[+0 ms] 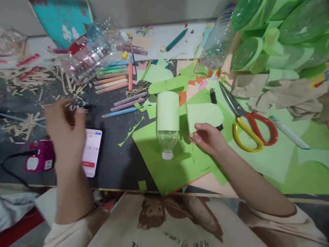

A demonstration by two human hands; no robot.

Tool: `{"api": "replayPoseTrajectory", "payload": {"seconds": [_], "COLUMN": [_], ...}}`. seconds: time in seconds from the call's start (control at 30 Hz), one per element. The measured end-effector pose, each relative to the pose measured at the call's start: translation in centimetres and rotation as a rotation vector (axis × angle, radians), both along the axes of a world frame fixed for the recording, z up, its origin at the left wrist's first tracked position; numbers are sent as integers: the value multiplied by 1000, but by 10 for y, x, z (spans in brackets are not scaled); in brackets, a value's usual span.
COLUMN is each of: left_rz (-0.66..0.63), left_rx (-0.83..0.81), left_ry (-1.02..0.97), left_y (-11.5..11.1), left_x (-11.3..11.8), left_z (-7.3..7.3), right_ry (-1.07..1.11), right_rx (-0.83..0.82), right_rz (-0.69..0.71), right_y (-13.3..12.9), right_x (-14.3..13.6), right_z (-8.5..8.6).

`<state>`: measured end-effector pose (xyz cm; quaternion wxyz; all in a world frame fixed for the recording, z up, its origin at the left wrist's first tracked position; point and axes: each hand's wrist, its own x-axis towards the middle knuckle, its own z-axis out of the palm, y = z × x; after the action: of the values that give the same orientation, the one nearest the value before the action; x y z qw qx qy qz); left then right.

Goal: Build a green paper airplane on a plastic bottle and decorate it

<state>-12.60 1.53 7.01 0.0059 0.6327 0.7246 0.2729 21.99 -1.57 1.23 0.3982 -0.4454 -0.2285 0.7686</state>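
Right hand [205, 135]: thumb over fingers, gripping a round-ended pale-green paper piece [205, 112] just right of the paper-wrapped plastic bottle [168, 111], which lies on a green sheet [151, 154]. Left hand [65, 127]: blurred, raised over the tabletop [113, 151] beside the smartphone [91, 154]; I cannot tell whether it holds anything. Scissors [239, 110] lie farther right.

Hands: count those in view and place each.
2: the left hand, partly covering the phone; the right hand, holding a pale green paper piece beside the wrapped bottle.
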Motion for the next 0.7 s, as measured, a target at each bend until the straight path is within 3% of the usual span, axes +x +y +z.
{"api": "replayPoseTrajectory", "payload": {"seconds": [0.13,0.23,0.4,0.7], "left_rz": [-468,-595,-695,-708], "left_rx": [-212,-151,-64,-158], "left_ry": [-292,-326,-356,-525], "left_y": [-8,-9,-11,-18], "left_x": [78,109,117,126], "left_z": [-13,-33,-53,-60], "right_ry": [3,-38,-128,-223], "right_rx": [-25,-35,-8,51], "right_rz": [-96,-192,-297,-403], "right_y": [1,2,6,6], "right_x": [0,-2,-12,-22], "right_z": [-1,1,7,3]}}
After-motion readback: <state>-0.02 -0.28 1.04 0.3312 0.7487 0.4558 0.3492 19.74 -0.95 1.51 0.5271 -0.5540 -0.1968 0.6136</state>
